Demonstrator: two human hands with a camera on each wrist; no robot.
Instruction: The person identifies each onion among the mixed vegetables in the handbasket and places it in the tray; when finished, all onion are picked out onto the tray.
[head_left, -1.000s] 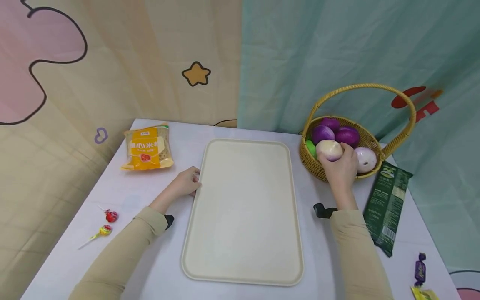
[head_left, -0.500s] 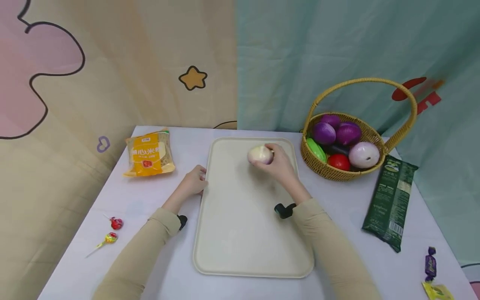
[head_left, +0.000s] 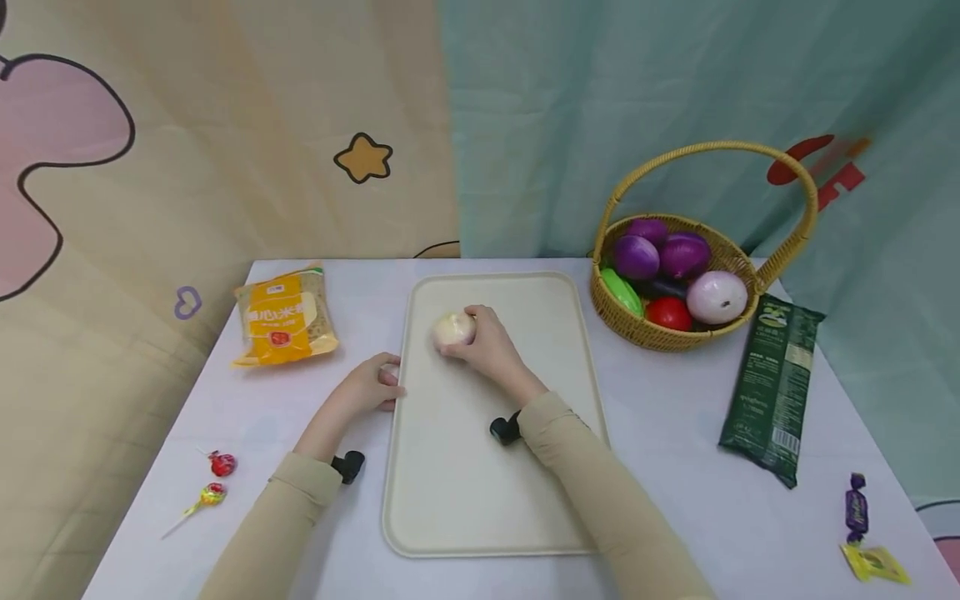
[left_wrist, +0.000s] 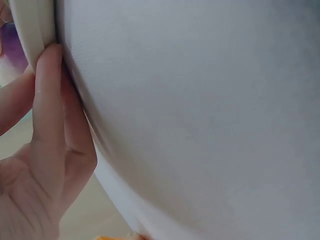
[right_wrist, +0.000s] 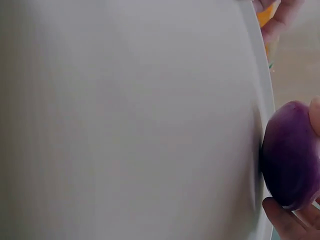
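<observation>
My right hand (head_left: 491,346) holds a round vegetable (head_left: 453,330), cream white on top and purple below, over the upper left part of a cream tray (head_left: 495,467). In the right wrist view the deep purple side of this vegetable (right_wrist: 290,155) shows between thumb and fingertips; whether it touches the tray cannot be told. At the tray's left edge, my left hand (head_left: 366,386) pinches the rim. The left wrist view shows the left hand's fingers (left_wrist: 48,120) against the tray's rim (left_wrist: 35,30), with the thumb on the inner side.
A wicker basket (head_left: 637,331) with several purple, white, green and red vegetables stands back right, its tall handle raised. Beside it lies a long green packet (head_left: 772,392). A yellow food bag (head_left: 287,317), two lollipops (head_left: 212,495) and two wrapped candies (head_left: 857,508) lie on the white table (head_left: 660,500).
My right hand has lifted the white-and-purple vegetable out of the basket and carried it left over the tray. The left hand has stayed at the tray's left rim. The head view has shifted slightly.
</observation>
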